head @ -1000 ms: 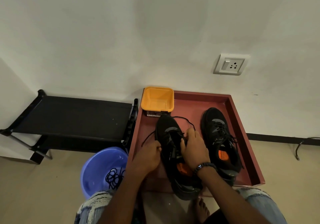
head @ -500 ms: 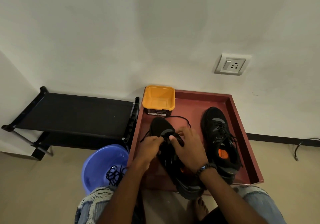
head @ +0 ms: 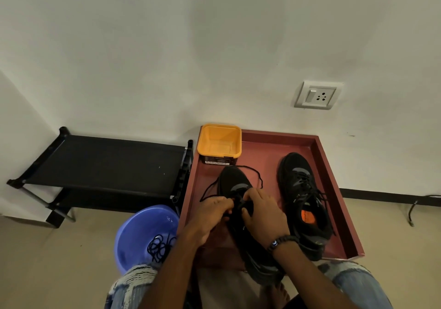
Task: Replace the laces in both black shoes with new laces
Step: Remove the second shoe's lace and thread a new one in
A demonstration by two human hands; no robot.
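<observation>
Both hands, left (head: 211, 214) and right (head: 265, 213), meet with fingers curled inward.

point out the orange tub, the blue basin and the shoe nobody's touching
orange tub (head: 219, 141): head view, on its bare inner floor.
blue basin (head: 140, 227): head view, on its bare inner wall, above the coiled laces.
untouched shoe (head: 296, 165): head view, on its toe cap.

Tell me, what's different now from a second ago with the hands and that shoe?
The left hand came off the side of the left shoe and moved up to its laces, meeting the right hand; both now pinch the lace over the tongue. The shoe's toe swung slightly left. The right shoe, red tray, yellow tub and blue basin stayed put.
</observation>
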